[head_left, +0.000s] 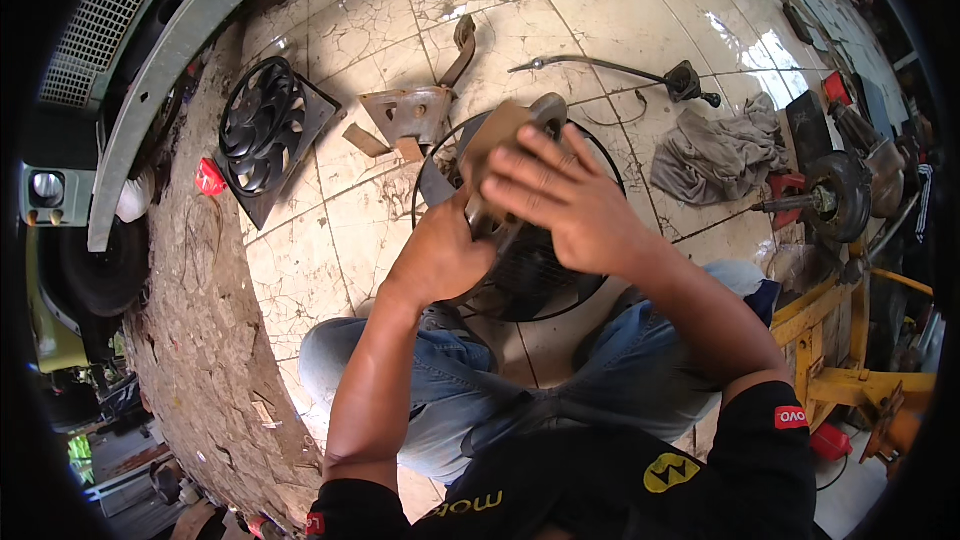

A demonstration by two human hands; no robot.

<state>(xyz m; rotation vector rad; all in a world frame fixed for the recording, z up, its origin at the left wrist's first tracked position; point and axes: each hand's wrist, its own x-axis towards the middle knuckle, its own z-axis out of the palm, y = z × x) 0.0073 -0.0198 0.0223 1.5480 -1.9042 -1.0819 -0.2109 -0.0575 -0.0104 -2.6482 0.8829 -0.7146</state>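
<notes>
Above a black round fan unit (530, 280) between my legs, both my hands are on one metal part (548, 112) with a rounded end. My left hand (437, 252) is closed round its near side, thumb on top. Over it lies my right hand (565, 202), fingers stretched out and somewhat smeared by motion. A flat brown piece (495, 140), blurred, shows beside the right fingertips; I cannot tell whether it is loose or belongs to the part. My hands hide most of the metal part.
A second black fan (262, 125) and a rusty pedal bracket (410, 112) lie to the left on the tiles. Further off are a cable with a lever (600, 68) and a grey rag (720, 148). A yellow metal stand (840, 340) is at right, a vehicle bumper (150, 90) at left.
</notes>
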